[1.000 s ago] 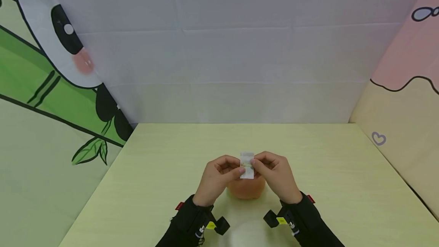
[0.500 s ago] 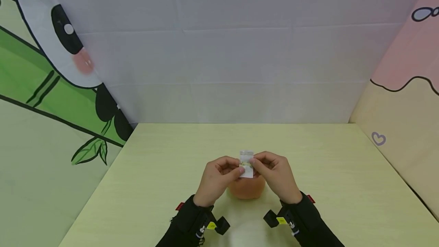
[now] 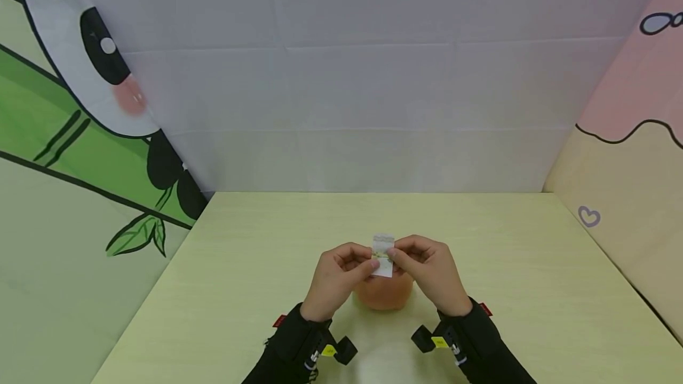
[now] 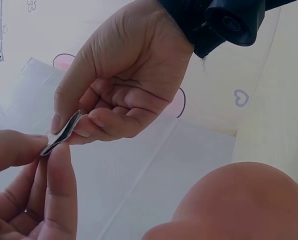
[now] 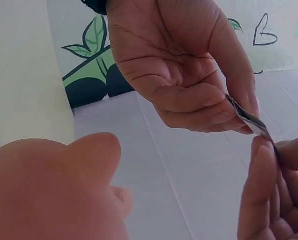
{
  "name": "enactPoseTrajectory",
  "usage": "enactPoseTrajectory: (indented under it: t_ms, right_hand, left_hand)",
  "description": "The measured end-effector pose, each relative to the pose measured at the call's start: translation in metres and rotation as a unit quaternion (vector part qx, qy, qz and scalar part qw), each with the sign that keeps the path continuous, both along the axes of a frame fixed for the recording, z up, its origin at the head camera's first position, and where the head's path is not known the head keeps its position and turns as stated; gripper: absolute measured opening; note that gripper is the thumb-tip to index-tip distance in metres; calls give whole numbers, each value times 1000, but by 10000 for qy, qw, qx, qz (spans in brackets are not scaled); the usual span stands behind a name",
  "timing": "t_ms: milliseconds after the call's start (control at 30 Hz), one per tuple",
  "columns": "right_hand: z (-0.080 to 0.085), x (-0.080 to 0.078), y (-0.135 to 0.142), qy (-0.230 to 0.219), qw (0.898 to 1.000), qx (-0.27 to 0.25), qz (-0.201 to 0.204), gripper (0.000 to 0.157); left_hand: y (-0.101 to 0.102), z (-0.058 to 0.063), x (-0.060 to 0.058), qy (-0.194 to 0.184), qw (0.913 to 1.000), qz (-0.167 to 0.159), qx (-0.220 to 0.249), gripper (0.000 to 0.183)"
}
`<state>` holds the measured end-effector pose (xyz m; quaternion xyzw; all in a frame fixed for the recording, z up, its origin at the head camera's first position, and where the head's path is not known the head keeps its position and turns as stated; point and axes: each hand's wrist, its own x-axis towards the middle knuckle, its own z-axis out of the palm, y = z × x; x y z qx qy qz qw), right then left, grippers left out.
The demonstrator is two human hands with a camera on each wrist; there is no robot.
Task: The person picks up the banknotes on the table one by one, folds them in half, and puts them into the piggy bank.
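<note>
Between both hands, above the table, is a small white folded slip of paper point(image 3: 383, 246) with a faint yellow-green band. My left hand point(image 3: 340, 277) pinches its left edge between thumb and fingers, and my right hand point(image 3: 431, 271) pinches its right edge. Seen nearly edge-on in the left wrist view, the slip point(image 4: 65, 132) shows a dark gap between its layers. Just below and behind the hands sits a round orange-pink piggy bank point(image 3: 384, 296). In the right wrist view the piggy bank point(image 5: 49, 195) shows an ear and snout; the hands cover its top in the head view.
The pale wooden table point(image 3: 267, 218) spreads around the hands. A white cloth point(image 3: 341, 88) hangs along its back edge. A panda-and-bamboo print point(image 3: 96, 123) borders the left, and a pink and cream printed wall point(image 3: 624, 153) borders the right.
The slip has shifted very slightly left and tilts a little more. Both hands keep their pinch and almost the same place. The piggy bank has not moved.
</note>
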<state>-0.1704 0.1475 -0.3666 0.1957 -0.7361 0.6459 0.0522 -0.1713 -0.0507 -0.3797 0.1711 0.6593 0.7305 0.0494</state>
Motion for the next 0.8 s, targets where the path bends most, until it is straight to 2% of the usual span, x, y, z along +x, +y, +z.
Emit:
enactPoseTrajectory:
  t_ms: [167,233,333,467,567,800]
  right_hand:
    - [0,-1,1,-60,9999,-117,-27,15]
    - [0,-1,2,-94,9998,-160,-32,16]
    - [-1,-1,3,-98,9997,-217,-14,17]
    - [-1,-2,3,-82,9996,-287,3,17]
    - [-1,-2,3,-99,9996,-271,-10,16]
    - [-2,-2,4,-76,9999,-139,-36,15]
  left_hand:
    - [0,-1,-3,-154,9996,175,-172,27]
    - [0,-1,-3,-242,9995,147,-126,30]
    - [-1,-2,-4,-324,9994,-89,-22,34]
    - [-2,-3,-5,-350,9971,-644,210,41]
    - [-1,-4,-6,-429,9940,-938,374,48]
    - [0,-6,-6,-506,9903,-1172,550,55]
